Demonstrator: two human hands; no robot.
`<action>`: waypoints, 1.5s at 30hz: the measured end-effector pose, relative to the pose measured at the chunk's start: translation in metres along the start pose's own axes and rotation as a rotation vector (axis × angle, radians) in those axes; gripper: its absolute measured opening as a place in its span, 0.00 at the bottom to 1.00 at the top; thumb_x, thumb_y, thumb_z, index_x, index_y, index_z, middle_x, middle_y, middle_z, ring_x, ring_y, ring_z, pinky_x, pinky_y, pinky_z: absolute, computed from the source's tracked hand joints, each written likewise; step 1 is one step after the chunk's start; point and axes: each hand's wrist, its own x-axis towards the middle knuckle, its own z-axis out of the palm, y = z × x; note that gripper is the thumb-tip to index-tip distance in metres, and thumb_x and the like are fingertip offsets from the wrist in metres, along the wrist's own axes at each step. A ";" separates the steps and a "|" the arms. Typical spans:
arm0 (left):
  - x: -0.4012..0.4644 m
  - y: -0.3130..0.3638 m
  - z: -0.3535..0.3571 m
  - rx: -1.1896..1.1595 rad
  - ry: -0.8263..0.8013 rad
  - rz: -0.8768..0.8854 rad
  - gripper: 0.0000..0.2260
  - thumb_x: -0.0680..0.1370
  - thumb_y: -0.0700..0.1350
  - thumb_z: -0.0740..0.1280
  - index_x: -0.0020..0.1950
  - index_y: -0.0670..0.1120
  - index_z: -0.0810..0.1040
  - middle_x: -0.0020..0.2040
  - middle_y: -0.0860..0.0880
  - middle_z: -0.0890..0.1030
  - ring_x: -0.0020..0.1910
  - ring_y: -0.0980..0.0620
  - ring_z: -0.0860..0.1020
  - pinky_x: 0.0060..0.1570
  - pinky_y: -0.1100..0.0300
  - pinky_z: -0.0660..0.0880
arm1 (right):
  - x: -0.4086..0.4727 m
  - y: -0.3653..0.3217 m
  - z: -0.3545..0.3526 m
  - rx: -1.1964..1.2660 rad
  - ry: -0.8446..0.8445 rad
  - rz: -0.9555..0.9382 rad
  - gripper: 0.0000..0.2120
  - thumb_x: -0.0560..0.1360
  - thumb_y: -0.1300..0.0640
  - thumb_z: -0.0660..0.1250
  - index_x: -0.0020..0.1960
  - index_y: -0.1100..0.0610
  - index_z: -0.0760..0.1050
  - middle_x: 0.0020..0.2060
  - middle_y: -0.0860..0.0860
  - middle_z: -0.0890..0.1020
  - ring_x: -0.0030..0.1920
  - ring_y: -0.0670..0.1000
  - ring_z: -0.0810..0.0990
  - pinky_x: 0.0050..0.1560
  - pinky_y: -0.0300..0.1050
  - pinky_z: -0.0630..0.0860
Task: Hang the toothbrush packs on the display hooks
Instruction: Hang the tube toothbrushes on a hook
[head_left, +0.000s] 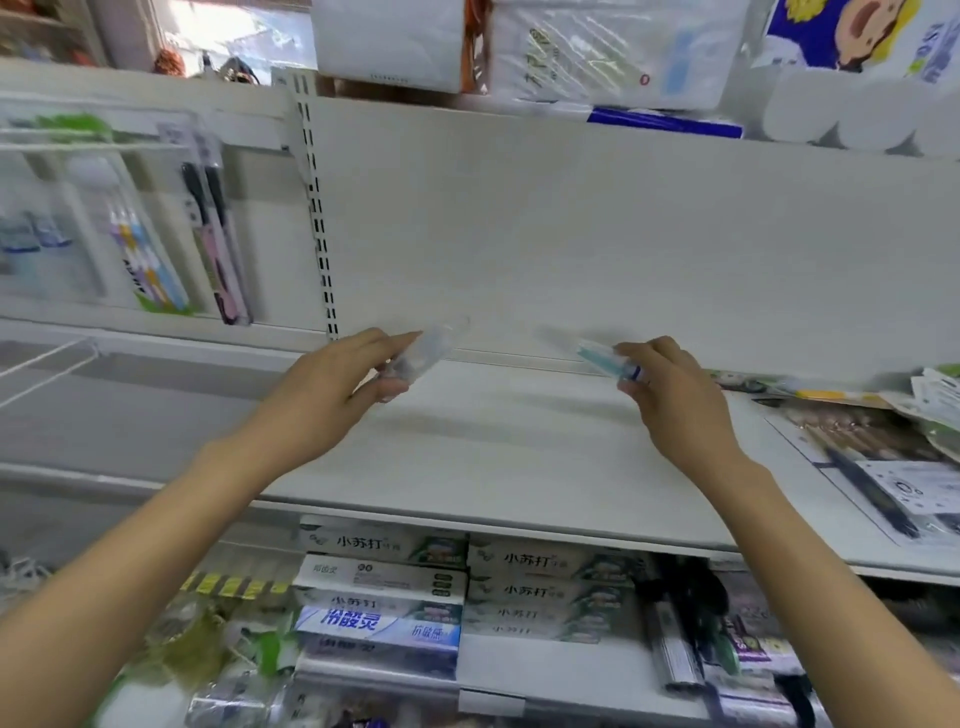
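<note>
Head view: your hands hold two toothbrush packs over the white shelf (519, 441).
Your left hand (332, 395) pinches a clear blurred pack (426, 348), your right hand (670, 395) grips a blue-striped pack (605, 358); either could slip.

Place: retail shop, toiletries aisle
Fixtures: white metal shelf (519, 457); slotted upright (318, 218); wire display hooks (78, 143)
Stock: hanging toothbrush packs (150, 260); stacked toothpaste boxes (467, 587) below; tissue packs (597, 52) and paper rolls (852, 109) above; loose packs (883, 467) at right

Stacked toothpaste boxes (382, 597) under a white shelf (509, 452); tissue packs (608, 49) and paper rolls (852, 111) up top.
</note>
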 end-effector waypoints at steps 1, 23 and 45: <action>-0.004 0.000 -0.004 -0.017 0.019 -0.026 0.19 0.82 0.47 0.64 0.72 0.60 0.70 0.51 0.61 0.76 0.48 0.60 0.74 0.47 0.56 0.71 | 0.001 -0.010 0.002 0.048 -0.001 -0.008 0.17 0.79 0.60 0.67 0.67 0.53 0.75 0.55 0.50 0.76 0.52 0.53 0.75 0.40 0.49 0.75; -0.140 -0.044 -0.105 -0.164 0.280 -0.243 0.18 0.81 0.52 0.63 0.71 0.56 0.70 0.52 0.66 0.77 0.50 0.59 0.78 0.47 0.69 0.73 | 0.019 -0.244 0.047 0.981 -0.207 -0.027 0.11 0.79 0.58 0.68 0.60 0.51 0.79 0.54 0.46 0.83 0.50 0.53 0.84 0.53 0.44 0.82; -0.299 -0.190 -0.257 -0.541 0.359 -0.427 0.18 0.75 0.57 0.67 0.65 0.58 0.77 0.53 0.49 0.83 0.51 0.44 0.81 0.50 0.49 0.79 | -0.035 -0.511 0.119 1.215 -0.409 -0.044 0.11 0.78 0.60 0.68 0.60 0.54 0.77 0.51 0.53 0.86 0.53 0.53 0.85 0.51 0.49 0.83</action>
